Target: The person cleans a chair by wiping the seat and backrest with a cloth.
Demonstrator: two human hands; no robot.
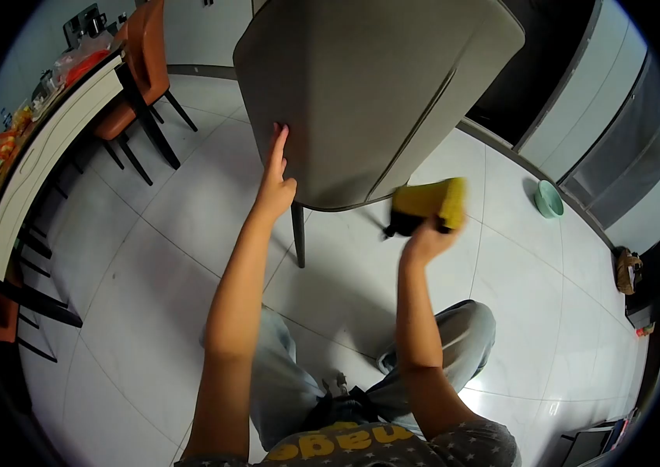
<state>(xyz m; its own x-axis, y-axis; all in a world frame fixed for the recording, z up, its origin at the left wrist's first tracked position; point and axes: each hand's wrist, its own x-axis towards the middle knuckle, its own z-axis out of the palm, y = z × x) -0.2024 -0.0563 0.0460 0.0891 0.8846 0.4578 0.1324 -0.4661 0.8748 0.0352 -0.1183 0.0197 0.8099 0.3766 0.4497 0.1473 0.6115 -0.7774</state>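
A grey chair [369, 93] stands in front of me, its broad back facing me and one dark leg showing below. My left hand [276, 183] rests against the left side of the chair back, with fingers pointing up and apart from the thumb; it holds nothing. In my right hand [430, 237] is a yellow and black cloth [427, 201], slightly blurred, near the lower right edge of the chair back. My right fingers are wrapped round the cloth and partly hidden by it.
At the left, a long table [57, 148] carries bags and small items, with an orange chair [143, 62] beside it. A green basin [548, 200] sits on the tiled floor at the right. A wicker basket [626, 271] is near the right wall.
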